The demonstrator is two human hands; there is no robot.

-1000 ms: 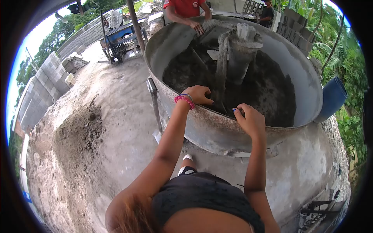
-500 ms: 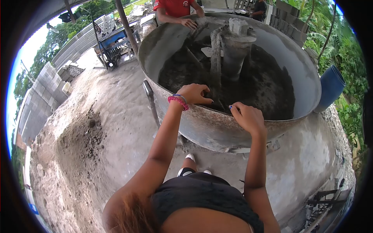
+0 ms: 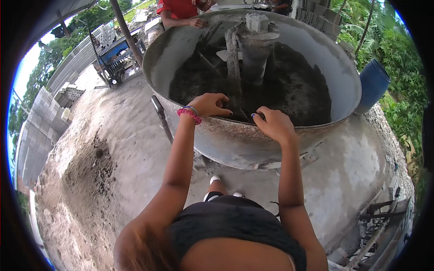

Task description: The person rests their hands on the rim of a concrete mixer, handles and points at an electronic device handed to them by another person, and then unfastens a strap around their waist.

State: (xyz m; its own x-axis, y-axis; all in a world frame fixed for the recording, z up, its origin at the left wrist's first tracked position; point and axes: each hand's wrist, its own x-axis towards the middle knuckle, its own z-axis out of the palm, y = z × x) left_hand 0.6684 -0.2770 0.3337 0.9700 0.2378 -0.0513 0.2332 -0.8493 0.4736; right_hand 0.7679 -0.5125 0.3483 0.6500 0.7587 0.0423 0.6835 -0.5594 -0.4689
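Note:
A wide round metal mixing pan [image 3: 226, 135] stands in front of me, with dark wet mix [image 3: 294, 86] in it and a cement-crusted central post [image 3: 255, 49]. My left hand [image 3: 211, 105] rests at the near rim, fingers curved and apart, with a pink coiled band on its wrist. Just right of it, my right hand [image 3: 273, 123] lies over the same rim, thumb and fingers bent and apart. Neither hand shows an object in it. The two hands do not touch each other.
Across the pan a person in a red shirt [image 3: 178, 10] has a hand near the far rim. A blue barrel [image 3: 374, 86] leans at the right. Left are a metal handle [image 3: 162, 118], a sand heap [image 3: 86, 167] and stacked blocks [image 3: 43, 122].
The view has shifted, so the pan and my hands appear further left. My hands stay at the near rim. The person in red now has one hand raised near the chest.

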